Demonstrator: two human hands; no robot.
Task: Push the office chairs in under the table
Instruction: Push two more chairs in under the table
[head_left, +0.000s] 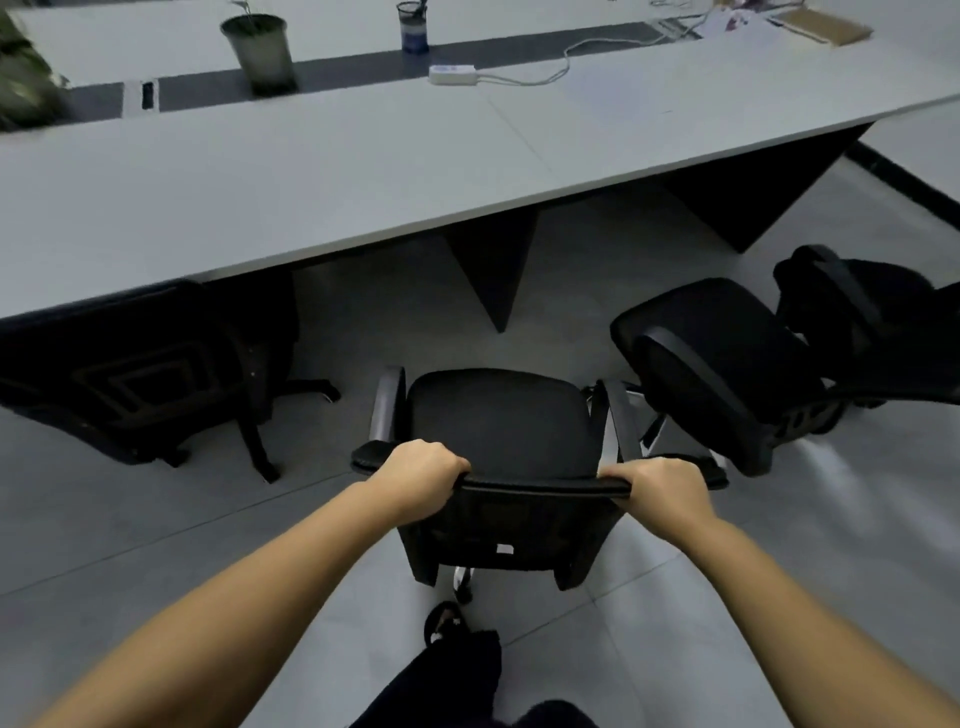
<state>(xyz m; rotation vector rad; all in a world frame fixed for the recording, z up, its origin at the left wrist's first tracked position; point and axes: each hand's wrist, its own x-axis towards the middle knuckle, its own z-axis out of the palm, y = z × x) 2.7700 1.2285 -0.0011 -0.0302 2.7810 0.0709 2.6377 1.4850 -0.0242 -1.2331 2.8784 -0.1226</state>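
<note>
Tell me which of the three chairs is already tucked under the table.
The left chair: its seat sits beneath the table edge. The middle chair, gripped by both hands, and the right chair, turned askew, stand clear of it.

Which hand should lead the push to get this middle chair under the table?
Neither alone: left hand and right hand both grip the top edge of the black mesh office chair, evenly spaced. The gap beneath the grey table lies straight ahead, so push with both.

Potted plant (258, 49), pen cup (414, 28), white power strip (452, 74) with cord, and brown notebook (826, 26) on grey tiled floor (130, 519) background
</note>
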